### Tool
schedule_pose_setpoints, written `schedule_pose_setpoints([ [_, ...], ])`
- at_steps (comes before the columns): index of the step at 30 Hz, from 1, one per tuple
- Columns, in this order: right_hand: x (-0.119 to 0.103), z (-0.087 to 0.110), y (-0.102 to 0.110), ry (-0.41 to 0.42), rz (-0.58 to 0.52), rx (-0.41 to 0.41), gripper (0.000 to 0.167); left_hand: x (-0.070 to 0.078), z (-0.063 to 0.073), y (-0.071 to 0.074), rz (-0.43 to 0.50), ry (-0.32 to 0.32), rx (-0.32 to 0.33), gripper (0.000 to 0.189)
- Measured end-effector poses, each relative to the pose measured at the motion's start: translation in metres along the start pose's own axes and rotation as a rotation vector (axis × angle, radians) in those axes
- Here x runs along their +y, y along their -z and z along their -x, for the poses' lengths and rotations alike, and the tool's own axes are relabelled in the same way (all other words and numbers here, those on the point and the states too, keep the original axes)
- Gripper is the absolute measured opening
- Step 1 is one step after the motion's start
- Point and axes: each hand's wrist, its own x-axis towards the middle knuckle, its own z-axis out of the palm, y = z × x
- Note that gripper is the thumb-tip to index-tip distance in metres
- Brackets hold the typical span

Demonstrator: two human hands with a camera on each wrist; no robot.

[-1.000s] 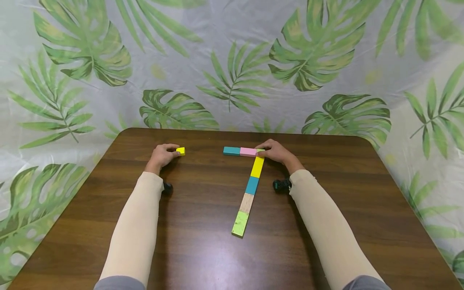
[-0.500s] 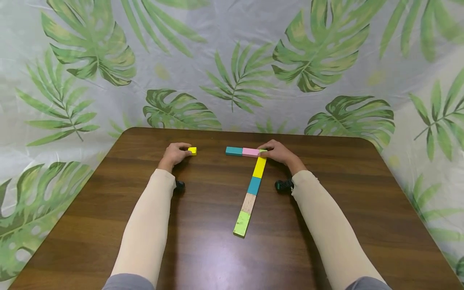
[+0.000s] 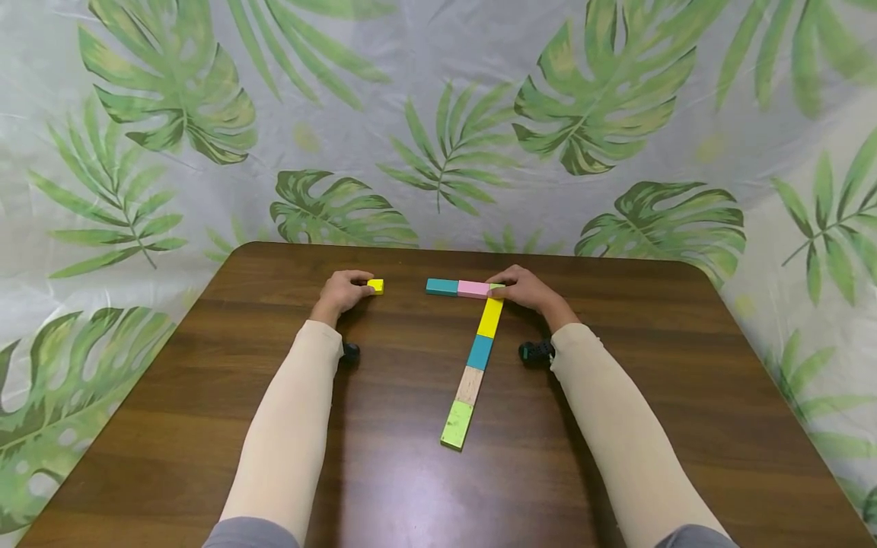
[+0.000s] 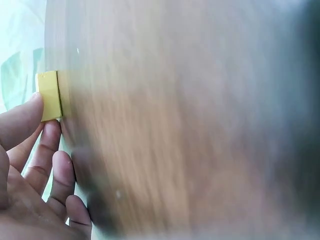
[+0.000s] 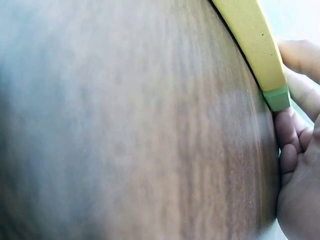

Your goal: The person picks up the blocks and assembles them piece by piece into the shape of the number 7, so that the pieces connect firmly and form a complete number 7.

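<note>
My left hand point(image 3: 339, 294) pinches a small yellow block point(image 3: 376, 287) at the far left-centre of the table; in the left wrist view thumb and fingers hold that block by its end. A gap separates it from a far row made of a teal block point(image 3: 441, 287) and a pink block point(image 3: 473, 289). Where this row ends, my right hand point(image 3: 527, 291) grips a green block point(image 5: 278, 99), mostly covered by the fingers in the head view. Running toward me from that corner are another yellow block point(image 3: 489, 317), a blue block point(image 3: 479, 353), a bare wood block point(image 3: 469, 386) and a light green block point(image 3: 456, 425).
Everything lies on a dark brown wooden table point(image 3: 397, 487). Behind it hangs a leaf-patterned curtain point(image 3: 438, 99). Dark wrist devices, one at the left point(image 3: 350, 354) and one at the right point(image 3: 536, 352), sit by the sleeves.
My left hand has slid the small yellow block rightward, closer to the teal block. The right hand stays at the corner. The head view has shifted slightly.
</note>
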Motion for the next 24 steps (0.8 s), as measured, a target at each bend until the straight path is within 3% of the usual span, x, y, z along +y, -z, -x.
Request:
schedule_pose_setpoints([
  [24,0.000,0.002,0.000,-0.010,-0.010,0.001,0.043,0.035,-0.008,-0.044,-0.042,-0.074,0.012,0.041],
])
